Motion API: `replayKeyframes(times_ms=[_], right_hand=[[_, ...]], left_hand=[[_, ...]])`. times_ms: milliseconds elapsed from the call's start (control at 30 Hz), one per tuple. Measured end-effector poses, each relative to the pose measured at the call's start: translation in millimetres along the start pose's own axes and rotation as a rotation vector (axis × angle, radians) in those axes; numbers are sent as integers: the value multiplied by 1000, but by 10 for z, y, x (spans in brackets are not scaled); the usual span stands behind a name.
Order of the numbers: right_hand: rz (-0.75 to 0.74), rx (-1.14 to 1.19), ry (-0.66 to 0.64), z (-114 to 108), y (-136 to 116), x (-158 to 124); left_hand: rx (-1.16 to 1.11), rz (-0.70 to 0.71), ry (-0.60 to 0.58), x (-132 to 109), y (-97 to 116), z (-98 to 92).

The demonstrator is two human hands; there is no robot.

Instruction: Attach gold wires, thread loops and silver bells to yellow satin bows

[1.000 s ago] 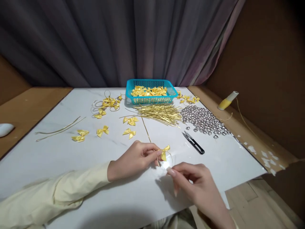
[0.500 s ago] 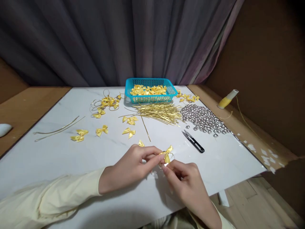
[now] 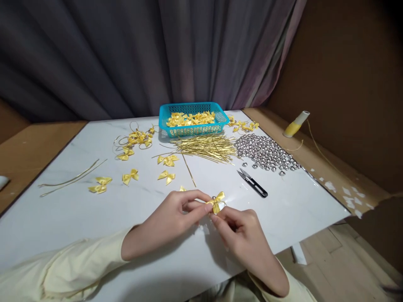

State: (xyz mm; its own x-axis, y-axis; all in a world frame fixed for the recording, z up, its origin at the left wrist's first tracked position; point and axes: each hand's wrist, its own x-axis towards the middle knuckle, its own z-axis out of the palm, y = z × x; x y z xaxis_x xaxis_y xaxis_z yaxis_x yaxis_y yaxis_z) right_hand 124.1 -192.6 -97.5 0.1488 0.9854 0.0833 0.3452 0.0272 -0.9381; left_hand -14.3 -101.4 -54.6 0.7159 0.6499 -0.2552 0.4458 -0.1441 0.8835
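My left hand pinches a small yellow ribbon bow just above the white tabletop. A thin gold loop and a small silver bead show at the bow. My right hand meets it from below, fingertips pinched at the bow's underside. Both hands are closed on the bow near the table's front middle. A loose bow piece lies just behind my left hand.
A blue basket of yellow bows stands at the back. In front of it lie gold wire strips, silver beads, black snips, loose bows and finished bows. A yellow thread spool lies right.
My right hand moved up and left to join the left hand at the bow. The camera view tilted slightly, shifting everything a little left and down.
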Motion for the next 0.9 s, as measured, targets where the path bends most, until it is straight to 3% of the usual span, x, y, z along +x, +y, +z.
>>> replayKeyframes(times_ms=[167,333,900], right_hand=[[-28,12,23,-6,-14,6],[-30,5,41,-9,-19,5],[-11,24,79,1,-9,10]], left_hand=[[-111,-77,-34,43,-11,42],[-108,-97,32,73,15,85],[-21,-14,133,102,81,141]])
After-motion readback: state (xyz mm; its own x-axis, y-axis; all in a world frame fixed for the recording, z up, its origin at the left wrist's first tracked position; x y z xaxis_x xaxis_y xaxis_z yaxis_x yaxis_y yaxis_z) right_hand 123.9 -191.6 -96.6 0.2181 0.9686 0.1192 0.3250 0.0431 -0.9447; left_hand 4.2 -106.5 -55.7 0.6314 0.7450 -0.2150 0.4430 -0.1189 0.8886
